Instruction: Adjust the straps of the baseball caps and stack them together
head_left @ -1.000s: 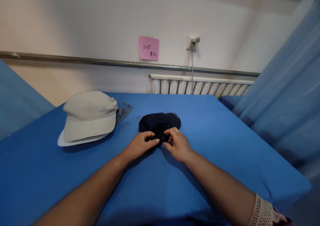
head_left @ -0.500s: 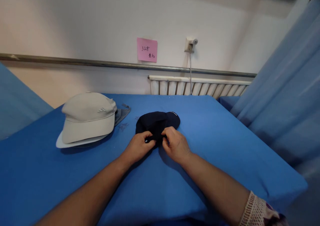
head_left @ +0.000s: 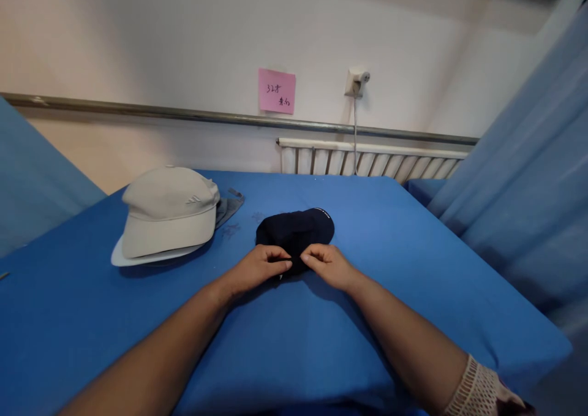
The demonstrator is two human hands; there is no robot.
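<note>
A dark navy baseball cap (head_left: pixel 287 229) lies on the blue-covered table (head_left: pixel 404 263), its brim pointing to the far right. At the cap's near edge, my left hand (head_left: pixel 260 266) pinches dark fabric between thumb and fingers. My right hand (head_left: pixel 331 265) grips the same edge a short way to the right, thumb and forefinger together. The two sets of fingertips almost meet. What exact part of the cap they hold is too dark to make out.
Light grey caps (head_left: pixel 169 211) are stacked at the left, a darker grey strap (head_left: pixel 232 206) behind them. Beyond the table are a radiator (head_left: pixel 337 158), a metal rail (head_left: pixel 206 116), a plugged socket (head_left: pixel 356 83) and a pink note (head_left: pixel 277 91). A blue curtain (head_left: pixel 514 189) hangs at the right.
My hands have shifted along the cap's near edge, fingertips still close together. The small strap end with a light dot, formerly by my left fingers, no longer sticks out there. The view has shifted slightly.
</note>
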